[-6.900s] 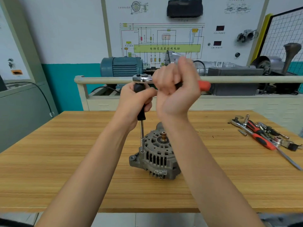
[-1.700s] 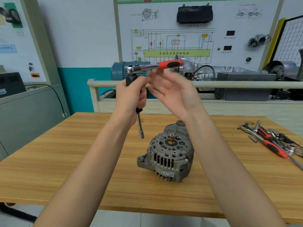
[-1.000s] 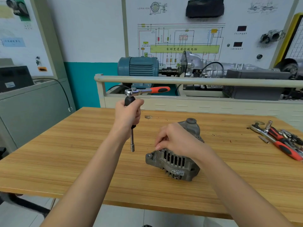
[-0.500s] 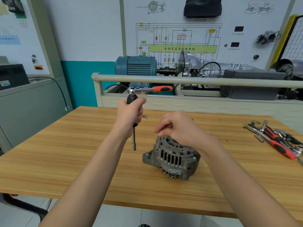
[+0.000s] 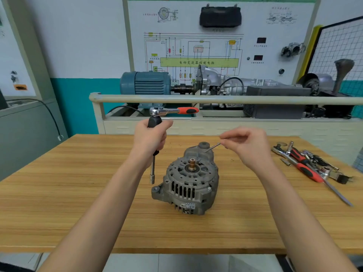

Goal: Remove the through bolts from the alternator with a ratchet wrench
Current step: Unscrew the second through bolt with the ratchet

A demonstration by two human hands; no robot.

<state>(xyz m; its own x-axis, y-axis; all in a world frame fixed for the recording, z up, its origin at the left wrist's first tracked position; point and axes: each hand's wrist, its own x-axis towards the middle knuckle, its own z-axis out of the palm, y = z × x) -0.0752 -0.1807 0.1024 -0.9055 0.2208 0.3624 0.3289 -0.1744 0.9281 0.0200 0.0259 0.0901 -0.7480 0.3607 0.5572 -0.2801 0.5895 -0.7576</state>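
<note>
From the head camera, the alternator (image 5: 186, 185) sits on the wooden table (image 5: 59, 193), shaft end up, roughly midway between the two forearms. The left hand (image 5: 150, 139) is up and to the left of the alternator, its fingers wrapped around the black grip of an extension bar; the ratchet wrench (image 5: 173, 111) sits on top of that bar, its red handle pointing right, and the socket end (image 5: 152, 178) hangs just beside the alternator's left edge, clear of the housing. The right hand (image 5: 246, 143) is above and to the right of the alternator, thumb and fingertips pinching one end of a thin through bolt (image 5: 212, 147); the bolt slants down toward the alternator's rear lug, and its lower tip looks free of the casting, though the blur makes that hard to confirm. Well to the right of the alternator lies a pile of hand tools (image 5: 306, 163), among them red-handled ones.
</note>
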